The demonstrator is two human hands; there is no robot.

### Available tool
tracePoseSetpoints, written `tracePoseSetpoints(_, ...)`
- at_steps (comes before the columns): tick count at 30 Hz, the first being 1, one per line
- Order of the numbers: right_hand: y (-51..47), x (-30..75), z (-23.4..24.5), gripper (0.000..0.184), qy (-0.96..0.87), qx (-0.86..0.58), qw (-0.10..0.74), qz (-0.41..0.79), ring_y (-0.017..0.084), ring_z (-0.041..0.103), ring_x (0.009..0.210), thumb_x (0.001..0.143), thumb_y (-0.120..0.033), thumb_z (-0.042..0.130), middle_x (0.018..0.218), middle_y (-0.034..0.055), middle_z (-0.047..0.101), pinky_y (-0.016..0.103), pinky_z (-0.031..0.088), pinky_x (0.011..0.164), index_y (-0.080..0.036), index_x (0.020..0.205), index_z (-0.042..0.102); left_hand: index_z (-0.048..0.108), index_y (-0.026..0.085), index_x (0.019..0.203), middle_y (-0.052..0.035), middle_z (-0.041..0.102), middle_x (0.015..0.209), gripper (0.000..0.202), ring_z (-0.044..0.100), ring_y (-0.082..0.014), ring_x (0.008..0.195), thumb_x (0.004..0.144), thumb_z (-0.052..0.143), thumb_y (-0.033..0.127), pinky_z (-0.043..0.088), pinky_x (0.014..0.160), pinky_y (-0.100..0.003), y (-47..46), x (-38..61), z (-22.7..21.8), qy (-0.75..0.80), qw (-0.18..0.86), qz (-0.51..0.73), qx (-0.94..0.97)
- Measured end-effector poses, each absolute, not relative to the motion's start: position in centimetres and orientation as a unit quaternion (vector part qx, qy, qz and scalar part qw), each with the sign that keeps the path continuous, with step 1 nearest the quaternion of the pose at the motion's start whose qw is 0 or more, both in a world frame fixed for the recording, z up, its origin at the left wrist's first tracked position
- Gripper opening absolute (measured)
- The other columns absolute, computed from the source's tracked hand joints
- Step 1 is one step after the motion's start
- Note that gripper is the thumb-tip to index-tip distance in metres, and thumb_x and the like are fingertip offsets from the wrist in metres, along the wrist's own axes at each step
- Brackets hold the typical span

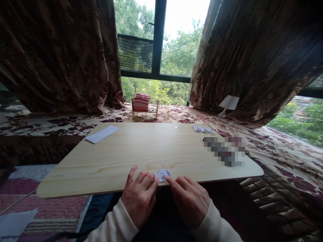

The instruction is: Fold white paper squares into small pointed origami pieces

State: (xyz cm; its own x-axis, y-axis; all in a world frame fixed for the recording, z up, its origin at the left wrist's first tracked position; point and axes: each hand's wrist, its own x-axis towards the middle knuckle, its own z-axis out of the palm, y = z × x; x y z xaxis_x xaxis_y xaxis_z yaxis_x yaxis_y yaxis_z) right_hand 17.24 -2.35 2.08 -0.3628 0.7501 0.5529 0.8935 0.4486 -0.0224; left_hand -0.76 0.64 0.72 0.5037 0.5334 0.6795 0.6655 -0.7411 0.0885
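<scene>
A small piece of folded white paper (163,174) lies at the front edge of the wooden table, between my hands. My left hand (141,193) pinches its left side between thumb and fingers, the index finger sticking up. From the other side, my right hand (190,200) has its fingers curled and its thumb and index tip closed at the paper's right corner. The lower parts of the fingers are hidden below the knuckles.
White paper strips (102,134) lie at the table's far left. Several folded paper pieces (202,129) sit at the far right, behind a pixelated object (223,151). Beyond the table (101,168) stand a small rack with striped cloths (141,102) and a lamp (229,102).
</scene>
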Motion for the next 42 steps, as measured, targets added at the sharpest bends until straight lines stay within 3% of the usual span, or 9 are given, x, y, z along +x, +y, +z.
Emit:
tracePoseSetpoints(17,-2.2,17.0,-1.1,0.05,-0.809,-0.533,0.181,-0.171,0.012,0.056,0.046,0.069,-0.01,0.047,0.057,-0.0019,0.062,0.028,0.025,0.046,-0.017,0.118,0.052,0.061,0.023,0.099,-0.0035,0.064,0.094,0.025,0.054,-0.02,0.092,0.078,0.05,0.016,0.02,0.099,-0.054,1.1,-0.8,0.4,-0.335,0.109,-0.356,-0.866)
tracePoseSetpoints(21,-2.1,16.8,-1.2,0.048,-0.796,-0.549,0.177,-0.183,0.011,0.055,0.041,0.069,-0.012,0.048,0.051,-0.0036,0.062,0.029,0.02,0.042,-0.02,0.116,0.055,0.063,0.02,0.091,-0.003,0.065,0.086,0.017,0.056,-0.018,0.086,0.079,0.051,0.016,0.025,0.097,-0.051,1.4,-0.7,0.4,-0.31,0.123,-0.383,-0.861)
tracePoseSetpoints(29,-2.3,15.5,-0.8,0.042,-0.792,-0.52,0.211,-0.243,0.011,0.052,0.036,0.064,-0.008,0.053,0.043,-0.0031,0.056,0.029,0.022,0.042,-0.013,0.105,0.063,0.063,0.019,0.088,-0.0027,0.065,0.08,0.016,0.057,-0.0169,0.082,0.079,0.052,0.014,0.03,0.094,-0.048,1.4,-0.6,0.2,-0.305,0.117,-0.412,-0.85)
tracePoseSetpoints(37,-2.4,15.8,0.2,0.044,-0.794,-0.561,0.157,-0.176,0.014,0.057,0.04,0.065,-0.011,0.052,0.048,-0.0025,0.063,0.028,0.018,0.041,-0.021,0.107,0.061,0.063,0.019,0.088,-0.0017,0.065,0.079,0.014,0.058,-0.0168,0.081,0.076,0.057,0.014,0.031,0.093,-0.049,1.5,-0.5,0.0,-0.293,0.124,-0.423,-0.849)
tracePoseSetpoints(42,-2.5,15.3,0.5,0.043,-0.789,-0.567,0.154,-0.179,0.014,0.056,0.037,0.065,-0.014,0.053,0.046,0.0,0.063,0.027,0.018,0.039,-0.016,0.107,0.062,0.063,0.021,0.09,-0.0008,0.066,0.08,0.018,0.059,-0.0158,0.081,0.076,0.057,0.012,0.032,0.093,-0.046,1.5,-0.9,-0.2,-0.277,0.134,-0.442,-0.842)
